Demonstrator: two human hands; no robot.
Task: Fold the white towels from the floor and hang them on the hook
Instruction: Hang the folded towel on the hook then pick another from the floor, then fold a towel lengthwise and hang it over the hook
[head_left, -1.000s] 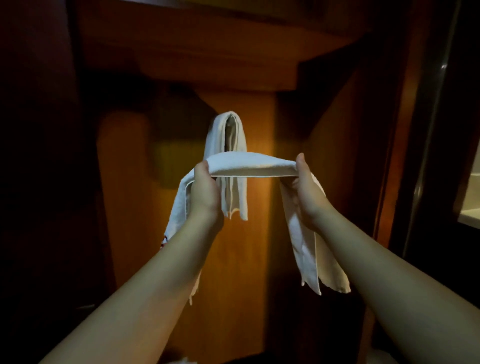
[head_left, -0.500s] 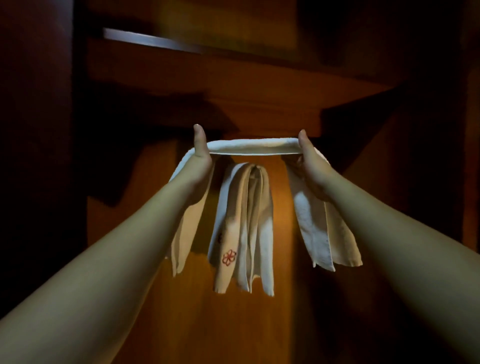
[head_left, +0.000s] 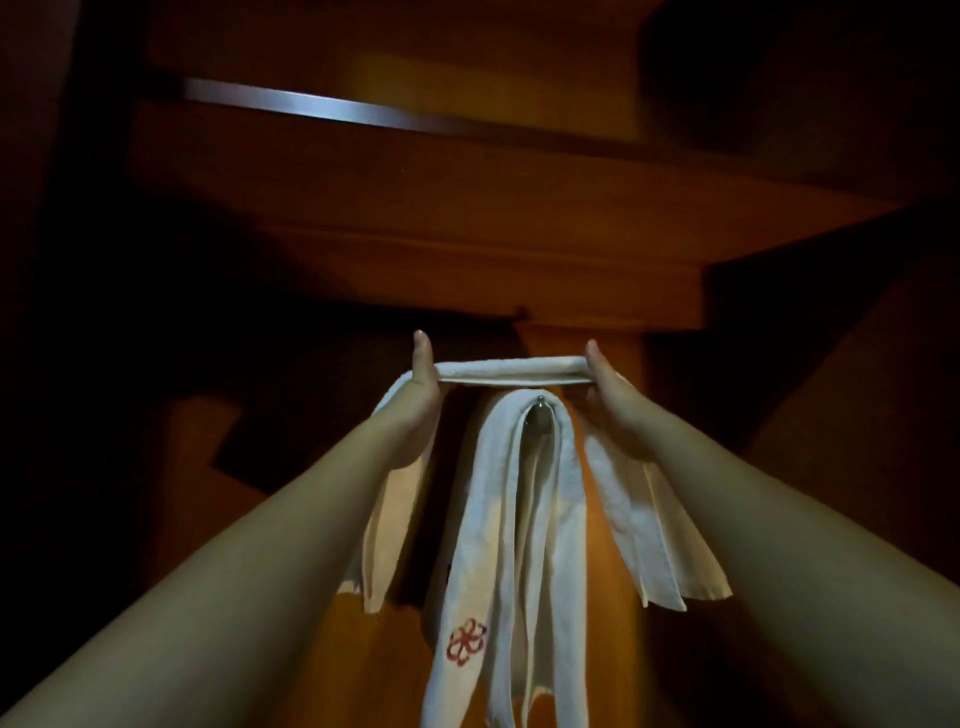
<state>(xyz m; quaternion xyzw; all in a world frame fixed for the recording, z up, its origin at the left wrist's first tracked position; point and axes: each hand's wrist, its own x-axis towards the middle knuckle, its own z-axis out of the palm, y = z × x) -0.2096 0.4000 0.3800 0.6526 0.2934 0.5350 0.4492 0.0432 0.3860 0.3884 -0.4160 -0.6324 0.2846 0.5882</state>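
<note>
The folded towel (head_left: 511, 370), gripped taut between the left hand (head_left: 422, 387) and right hand (head_left: 605, 388), had been raised just above the hook (head_left: 541, 400), seemingly ready for draping over the hung towel (head_left: 498, 519).

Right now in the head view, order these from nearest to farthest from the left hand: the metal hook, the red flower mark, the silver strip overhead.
From the left hand:
1. Metal hook, just to its right, under the held towel.
2. Red flower mark, well below, on the hanging towel.
3. Silver strip, far above, up on the wooden panel.
</note>
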